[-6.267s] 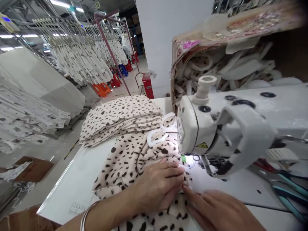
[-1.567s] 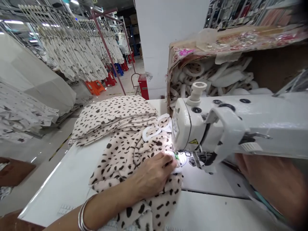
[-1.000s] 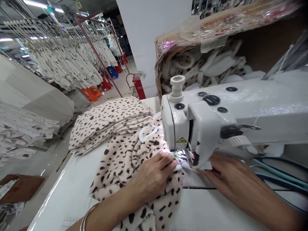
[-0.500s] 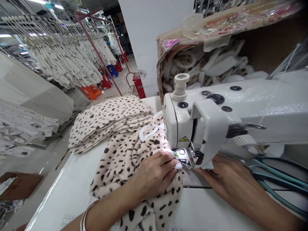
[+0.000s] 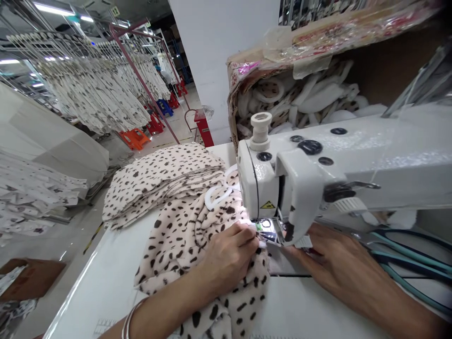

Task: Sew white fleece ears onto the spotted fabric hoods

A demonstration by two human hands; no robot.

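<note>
Left hand point(image 5: 231, 254): clamped on cream, dark-spotted plush fabric point(image 5: 176, 228)
Right hand point(image 5: 330, 256): beside white metal sewing machine point(image 5: 353, 165), grip unclear

The cream cloth with dark brown spots point(image 5: 165, 249), bunched at near centre, looks soft, plush and matt, as does the folded stack of cream spotted cloth point(image 5: 155, 172) beyond it. On the right, the white long-armed sewing machine point(image 5: 391, 153) has glossy, hard, painted-looking casing. The white flat tabletop point(image 5: 92, 282) is smooth with a slight sheen. The scissors' teal-and-navy looped handles point(image 5: 420, 259) look like smooth plastic. At far right, the open brown cardboard box point(image 5: 231, 101) is rough-edged, with shiny, crinkled clear tape point(image 5: 339, 37).
</note>
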